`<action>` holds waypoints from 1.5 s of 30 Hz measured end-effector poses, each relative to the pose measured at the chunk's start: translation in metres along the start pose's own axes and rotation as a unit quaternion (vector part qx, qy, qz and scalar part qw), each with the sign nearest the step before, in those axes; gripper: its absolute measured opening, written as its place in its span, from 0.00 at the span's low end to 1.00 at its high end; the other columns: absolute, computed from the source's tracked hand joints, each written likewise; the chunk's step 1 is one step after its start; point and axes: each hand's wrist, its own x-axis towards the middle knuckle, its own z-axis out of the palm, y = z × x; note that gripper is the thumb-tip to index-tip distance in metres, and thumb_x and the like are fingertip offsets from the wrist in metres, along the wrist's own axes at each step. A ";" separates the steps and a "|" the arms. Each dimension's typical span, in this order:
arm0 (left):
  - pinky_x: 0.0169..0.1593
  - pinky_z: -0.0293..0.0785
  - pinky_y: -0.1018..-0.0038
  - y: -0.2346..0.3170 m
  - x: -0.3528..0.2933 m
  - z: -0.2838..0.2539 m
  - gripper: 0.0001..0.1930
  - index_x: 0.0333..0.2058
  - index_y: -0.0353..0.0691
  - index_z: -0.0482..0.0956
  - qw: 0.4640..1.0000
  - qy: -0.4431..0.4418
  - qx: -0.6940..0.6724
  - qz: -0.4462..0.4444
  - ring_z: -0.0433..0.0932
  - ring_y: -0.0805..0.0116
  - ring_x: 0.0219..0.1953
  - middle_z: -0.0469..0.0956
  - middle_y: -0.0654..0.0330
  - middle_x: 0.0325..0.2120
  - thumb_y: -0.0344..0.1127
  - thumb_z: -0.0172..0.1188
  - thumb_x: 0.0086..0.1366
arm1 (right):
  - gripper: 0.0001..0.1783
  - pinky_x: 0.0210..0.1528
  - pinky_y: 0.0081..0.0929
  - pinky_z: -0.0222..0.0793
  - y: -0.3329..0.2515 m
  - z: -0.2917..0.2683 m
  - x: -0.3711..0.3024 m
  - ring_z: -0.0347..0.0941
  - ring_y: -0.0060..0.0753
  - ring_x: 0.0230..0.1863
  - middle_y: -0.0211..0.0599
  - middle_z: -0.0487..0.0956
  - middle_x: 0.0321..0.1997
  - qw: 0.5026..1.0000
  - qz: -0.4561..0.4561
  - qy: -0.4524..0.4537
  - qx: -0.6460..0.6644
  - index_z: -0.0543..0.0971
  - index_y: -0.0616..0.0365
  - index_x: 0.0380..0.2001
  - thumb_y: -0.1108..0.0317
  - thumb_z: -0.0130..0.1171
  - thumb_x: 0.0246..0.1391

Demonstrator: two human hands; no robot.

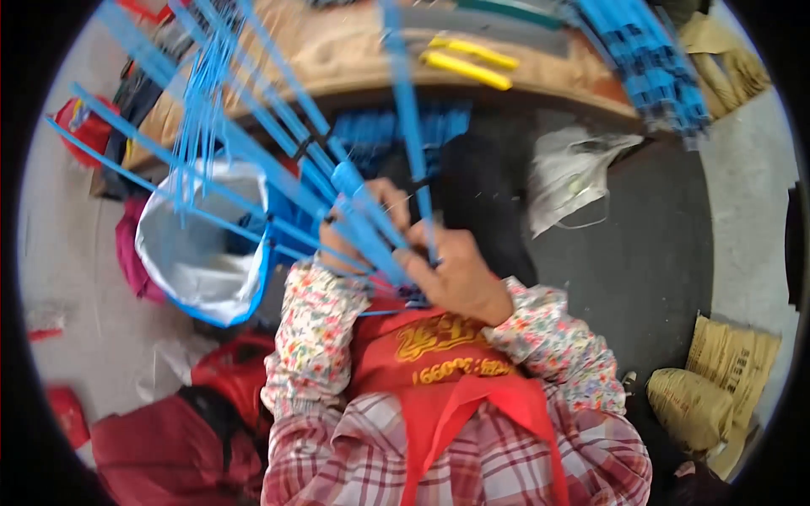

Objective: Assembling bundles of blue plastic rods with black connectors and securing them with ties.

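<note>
A fan of long blue strips [354, 221] with small black joints spreads up and left from my lap. My left hand [371, 211] is closed round the bundle near its lower end, its fingers partly hidden behind the strips. My right hand [460, 274] grips the same bundle from the right, with its thumb against the strips close to their gathered end. One strip [405, 101] stands nearly upright between the hands and the bench. Thin blue strands [207, 93] hang at the upper left. Motion blurs the strips.
A wooden bench [337, 59] crosses ahead, bearing a yellow-handled tool [468, 67] and a stack of blue strips [650, 67]. At left stands a blue bucket with a white liner [156, 228]. A white plastic bag [574, 173] and brown sacks [692, 405] are at right.
</note>
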 end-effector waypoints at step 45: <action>0.32 0.70 0.71 -0.002 0.044 -0.011 0.15 0.23 0.36 0.69 0.969 0.109 0.221 -0.020 0.70 0.65 0.27 0.69 0.57 0.26 0.42 0.59 0.59 | 0.08 0.29 0.24 0.65 0.028 -0.032 0.023 0.68 0.22 0.25 0.35 0.71 0.23 0.990 0.110 0.027 0.086 0.75 0.64 0.34 0.69 0.54 0.56</action>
